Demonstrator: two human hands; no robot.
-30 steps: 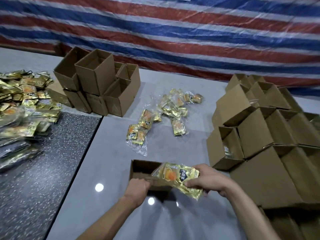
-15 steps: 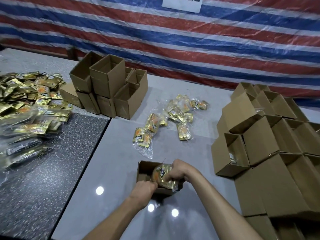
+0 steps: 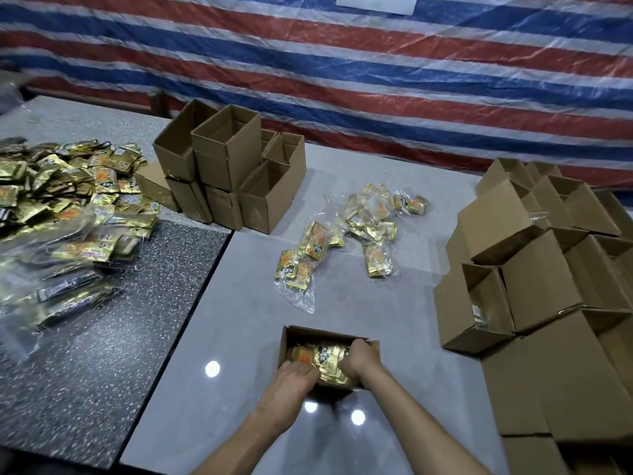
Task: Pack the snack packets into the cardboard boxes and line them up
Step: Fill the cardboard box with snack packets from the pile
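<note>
Grey table | left hand presses packets in box | right hand grip hidden, cannot tell

Filling a cardboard box
Right hand grips gold snack packets inside the open box on the surface; left hand touches them
</note>
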